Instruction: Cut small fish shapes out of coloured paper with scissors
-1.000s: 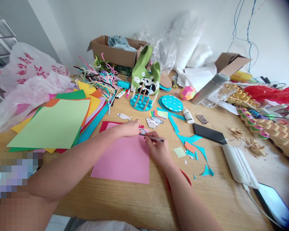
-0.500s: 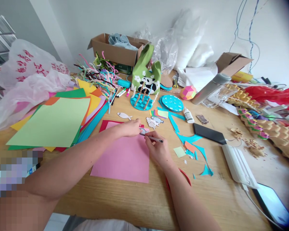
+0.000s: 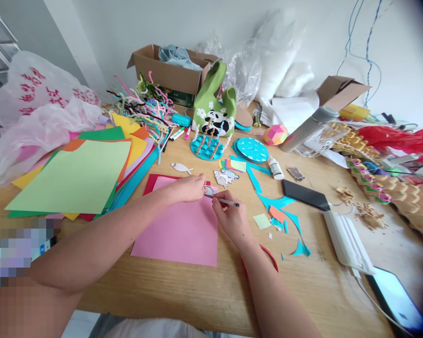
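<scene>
My left hand (image 3: pixel 194 188) is closed, its fingertips pressing a small paper fish cutout (image 3: pixel 210 190) onto a pink sheet of paper (image 3: pixel 183 230). In my right hand (image 3: pixel 231 213) is a pen (image 3: pixel 227 202), its tip at the edge of that fish. Red paper (image 3: pixel 150 185) shows from under the pink sheet's top left. Beyond my left hand lies a white paper fish (image 3: pixel 182 168). More fish cutouts (image 3: pixel 224 177) lie just behind the pen. My left fingers partly hide the fish they hold.
Coloured paper sheets (image 3: pixel 70 178) are stacked at left. Blue scraps (image 3: pixel 273 201), a glue bottle (image 3: pixel 276 169), a black power bank or phone (image 3: pixel 305 194) and a white device (image 3: pixel 347 244) lie at right. A red loop (image 3: pixel 272 257) sits beside my right wrist. A green panda bag (image 3: pixel 214 108) stands behind.
The pen tip and both hands stay almost in place at the fish cutout. The whole view has shifted very slightly.
</scene>
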`<act>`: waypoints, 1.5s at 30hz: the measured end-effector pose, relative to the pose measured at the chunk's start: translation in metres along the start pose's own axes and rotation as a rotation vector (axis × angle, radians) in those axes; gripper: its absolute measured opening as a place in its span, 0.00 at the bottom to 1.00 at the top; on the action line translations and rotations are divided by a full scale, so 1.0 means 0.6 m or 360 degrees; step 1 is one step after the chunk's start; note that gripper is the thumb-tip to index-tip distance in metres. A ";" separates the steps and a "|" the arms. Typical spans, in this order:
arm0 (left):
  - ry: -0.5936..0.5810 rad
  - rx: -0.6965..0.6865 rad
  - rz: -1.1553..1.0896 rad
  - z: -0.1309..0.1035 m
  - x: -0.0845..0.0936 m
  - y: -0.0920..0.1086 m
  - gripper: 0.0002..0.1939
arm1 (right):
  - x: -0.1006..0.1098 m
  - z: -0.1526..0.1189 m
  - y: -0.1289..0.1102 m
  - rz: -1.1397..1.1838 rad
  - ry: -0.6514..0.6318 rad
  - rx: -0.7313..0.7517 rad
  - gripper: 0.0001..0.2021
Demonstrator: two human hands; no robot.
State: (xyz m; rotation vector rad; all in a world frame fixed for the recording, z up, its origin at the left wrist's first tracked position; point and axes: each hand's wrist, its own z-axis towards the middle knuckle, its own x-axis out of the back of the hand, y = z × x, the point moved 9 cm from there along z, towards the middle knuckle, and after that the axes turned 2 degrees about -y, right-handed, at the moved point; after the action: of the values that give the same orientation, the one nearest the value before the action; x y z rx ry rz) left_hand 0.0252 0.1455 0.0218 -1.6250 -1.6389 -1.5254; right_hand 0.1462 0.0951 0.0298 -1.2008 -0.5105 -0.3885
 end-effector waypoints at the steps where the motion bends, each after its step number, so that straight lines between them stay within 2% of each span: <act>1: 0.0001 -0.0004 0.0027 -0.002 0.000 0.001 0.13 | 0.000 0.000 0.001 0.0010 0.0001 -0.0015 0.04; 7: 0.0010 -0.0028 0.0104 -0.011 -0.001 0.006 0.12 | 0.000 -0.001 0.002 0.0045 -0.0006 -0.0041 0.04; 13: 0.0067 -0.0154 0.0123 -0.021 -0.002 0.017 0.11 | 0.000 -0.001 0.005 0.0028 -0.0001 -0.0050 0.05; 16: 0.0066 -0.0126 0.0101 -0.027 -0.004 0.015 0.12 | 0.000 -0.001 0.006 0.0030 -0.0012 -0.0064 0.05; 20: 0.0051 -0.0104 0.0072 -0.031 -0.008 0.013 0.14 | 0.001 -0.002 0.004 0.0028 -0.0001 -0.0053 0.05; 35: 0.0149 -0.0236 0.0114 -0.035 -0.011 0.018 0.24 | 0.008 -0.003 0.006 0.0017 0.0015 -0.0059 0.05; 45: 0.0186 -0.0288 0.0255 -0.033 -0.014 0.020 0.28 | 0.014 0.001 0.023 0.0130 0.0069 -0.0225 0.05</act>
State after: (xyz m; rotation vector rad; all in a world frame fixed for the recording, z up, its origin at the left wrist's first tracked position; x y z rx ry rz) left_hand 0.0299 0.1217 0.0267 -1.6784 -1.3092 -1.6910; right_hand 0.1607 0.0996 0.0242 -1.3424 -0.4000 -0.3848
